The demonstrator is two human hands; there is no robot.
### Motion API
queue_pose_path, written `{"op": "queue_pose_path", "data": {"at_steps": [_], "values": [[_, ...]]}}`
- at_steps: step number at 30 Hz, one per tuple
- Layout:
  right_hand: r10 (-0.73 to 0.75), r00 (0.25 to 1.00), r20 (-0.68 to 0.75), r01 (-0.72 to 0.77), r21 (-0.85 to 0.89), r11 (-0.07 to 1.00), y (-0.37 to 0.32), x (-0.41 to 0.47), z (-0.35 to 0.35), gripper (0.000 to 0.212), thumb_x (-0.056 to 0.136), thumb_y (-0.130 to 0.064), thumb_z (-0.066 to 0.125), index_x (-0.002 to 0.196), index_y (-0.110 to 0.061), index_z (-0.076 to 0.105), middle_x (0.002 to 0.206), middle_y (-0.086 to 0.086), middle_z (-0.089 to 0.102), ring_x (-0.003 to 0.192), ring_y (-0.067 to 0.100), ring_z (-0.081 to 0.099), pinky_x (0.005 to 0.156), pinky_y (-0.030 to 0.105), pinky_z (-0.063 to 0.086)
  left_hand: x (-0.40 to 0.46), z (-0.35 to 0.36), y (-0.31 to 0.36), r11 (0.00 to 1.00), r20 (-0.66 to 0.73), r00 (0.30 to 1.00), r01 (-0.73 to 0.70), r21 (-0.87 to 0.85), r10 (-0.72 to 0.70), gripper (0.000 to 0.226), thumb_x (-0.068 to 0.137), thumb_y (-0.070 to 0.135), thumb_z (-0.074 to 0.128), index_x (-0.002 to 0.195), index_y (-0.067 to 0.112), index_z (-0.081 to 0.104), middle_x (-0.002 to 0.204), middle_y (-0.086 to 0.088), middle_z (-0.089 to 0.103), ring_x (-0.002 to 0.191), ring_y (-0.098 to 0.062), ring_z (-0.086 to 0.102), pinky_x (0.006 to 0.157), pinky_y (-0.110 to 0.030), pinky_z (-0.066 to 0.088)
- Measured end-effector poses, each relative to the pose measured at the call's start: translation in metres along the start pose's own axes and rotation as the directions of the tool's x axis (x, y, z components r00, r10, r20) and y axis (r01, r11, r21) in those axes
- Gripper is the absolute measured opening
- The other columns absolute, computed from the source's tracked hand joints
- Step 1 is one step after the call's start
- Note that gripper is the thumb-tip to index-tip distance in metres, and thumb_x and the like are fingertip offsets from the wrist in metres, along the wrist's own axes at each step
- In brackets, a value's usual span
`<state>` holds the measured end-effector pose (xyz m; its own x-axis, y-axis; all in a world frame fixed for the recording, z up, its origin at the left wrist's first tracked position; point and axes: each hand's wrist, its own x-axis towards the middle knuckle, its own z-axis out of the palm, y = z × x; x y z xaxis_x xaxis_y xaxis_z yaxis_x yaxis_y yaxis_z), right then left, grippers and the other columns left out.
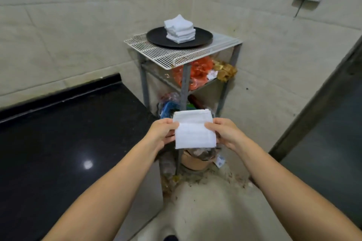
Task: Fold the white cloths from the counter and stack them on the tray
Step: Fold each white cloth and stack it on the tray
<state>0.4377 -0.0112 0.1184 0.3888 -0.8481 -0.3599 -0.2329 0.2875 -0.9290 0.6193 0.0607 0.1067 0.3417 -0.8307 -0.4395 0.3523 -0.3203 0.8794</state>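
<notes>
Black counter [58, 133] at left, glossy, one light reflection on it. Metal rack [184, 84] in the corner beyond; its white wire top [176, 55] carries a round black tray [156, 38]. Stack [179, 29] of folded white cloths sits on the tray, right of centre. Bags and clutter [195, 72] on the lower shelves. In the air in front of the rack: one partly folded cloth [194, 133], top flap turned down. Left hand [162, 133] pinches its left edge, right hand [223, 133] its right edge, thumbs on top.
</notes>
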Motion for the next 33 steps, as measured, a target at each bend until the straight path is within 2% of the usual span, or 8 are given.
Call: {"op": "queue_pose_path", "data": {"at_steps": [4, 7, 12, 15, 19, 23, 29, 33], "values": [[-0.127, 0.990, 0.057, 0.129, -0.037, 0.991, -0.059, 0.077, -0.019, 0.007, 0.092, -0.010, 0.058, 0.089, -0.011, 0.063, 0.082, 0.005, 0.065, 0.066, 0.011, 0.063, 0.057, 0.025, 0.051, 0.066, 0.021, 0.059, 0.991, -0.007, 0.991, -0.134, -0.025, 0.134, 0.021, 0.090, 0.002, 0.056, 0.073, 0.014, 0.054, 0.055, 0.002, 0.063, 0.046, -0.008, 0.059, 0.044, -0.018, 0.049], [-0.229, 0.971, 0.067, 0.233, -0.058, 0.971, -0.125, 0.138, -0.032, 0.010, 0.090, -0.013, 0.061, 0.099, -0.012, 0.065, 0.093, 0.006, 0.069, 0.083, 0.018, 0.065, 0.074, 0.032, 0.052, 0.117, 0.038, 0.130, 0.962, -0.034, 0.963, -0.269, -0.040, 0.268, 0.019, 0.090, 0.003, 0.056, 0.074, 0.012, 0.055, 0.056, 0.001, 0.065, 0.043, -0.006, 0.059, 0.040, -0.016, 0.046], [-0.410, 0.903, 0.124, 0.422, -0.083, 0.903, -0.239, 0.229, -0.057, 0.005, 0.090, -0.012, 0.061, 0.094, -0.013, 0.064, 0.088, 0.005, 0.068, 0.077, 0.019, 0.063, 0.067, 0.033, 0.050, 0.186, 0.070, 0.245, 0.896, -0.068, 0.893, -0.445, 0.019, 0.445, 0.023, 0.091, 0.003, 0.055, 0.071, 0.015, 0.054, 0.068, -0.001, 0.061, 0.058, -0.011, 0.057, 0.049, -0.020, 0.048], [-0.399, 0.901, 0.171, 0.409, -0.029, 0.912, -0.282, 0.287, -0.064, 0.005, 0.091, -0.009, 0.058, 0.091, -0.012, 0.062, 0.085, 0.006, 0.066, 0.075, 0.021, 0.063, 0.064, 0.032, 0.050, 0.226, 0.086, 0.289, 0.897, -0.111, 0.891, -0.441, 0.014, 0.440, 0.021, 0.091, 0.003, 0.054, 0.074, 0.014, 0.052, 0.074, -0.002, 0.062, 0.065, -0.014, 0.060, 0.058, -0.025, 0.052], [-0.381, 0.886, 0.263, 0.402, -0.027, 0.915, -0.337, 0.367, -0.061, 0.008, 0.093, -0.010, 0.057, 0.099, -0.008, 0.061, 0.096, 0.005, 0.066, 0.088, 0.018, 0.064, 0.080, 0.037, 0.055, 0.287, 0.092, 0.340, 0.887, -0.239, 0.860, -0.461, 0.018, 0.451, 0.018, 0.092, 0.003, 0.054, 0.077, 0.013, 0.050, 0.078, -0.004, 0.059, 0.067, -0.015, 0.058, 0.052, -0.023, 0.053], [-0.377, 0.863, 0.337, 0.426, -0.081, 0.901, -0.377, 0.436, -0.043, 0.017, 0.094, -0.013, 0.055, 0.078, -0.013, 0.055, 0.079, 0.002, 0.060, 0.068, 0.011, 0.058, 0.051, 0.020, 0.051, 0.340, 0.086, 0.374, 0.880, -0.415, 0.785, -0.467, 0.091, 0.460, 0.019, 0.091, 0.006, 0.054, 0.075, 0.014, 0.047, 0.074, -0.005, 0.054, 0.063, -0.016, 0.053, 0.053, -0.024, 0.049], [-0.370, 0.823, 0.432, 0.510, -0.272, 0.816, -0.380, 0.512, -0.020, 0.032, 0.091, -0.014, 0.060, 0.062, -0.012, 0.046, 0.044, -0.003, 0.045, 0.040, 0.007, 0.045, 0.034, 0.011, 0.032, 0.396, 0.072, 0.368, 0.922, -0.601, 0.702, -0.327, 0.205, 0.383, 0.021, 0.087, 0.015, 0.061, 0.074, 0.013, 0.045, 0.077, -0.009, 0.053, 0.067, -0.021, 0.051, 0.058, -0.030, 0.042], [-0.367, 0.820, 0.440, 0.513, -0.278, 0.812, -0.361, 0.530, -0.024, 0.006, 0.090, -0.013, 0.059, 0.086, -0.008, 0.058, 0.068, 0.006, 0.051, 0.055, 0.010, 0.049, 0.032, 0.011, 0.032, 0.412, 0.073, 0.346, 0.923, -0.616, 0.688, -0.250, 0.294, 0.383, 0.033, 0.087, 0.015, 0.062, 0.063, 0.016, 0.040, 0.059, -0.005, 0.044, 0.049, -0.016, 0.039, 0.040, -0.018, 0.030]]}}
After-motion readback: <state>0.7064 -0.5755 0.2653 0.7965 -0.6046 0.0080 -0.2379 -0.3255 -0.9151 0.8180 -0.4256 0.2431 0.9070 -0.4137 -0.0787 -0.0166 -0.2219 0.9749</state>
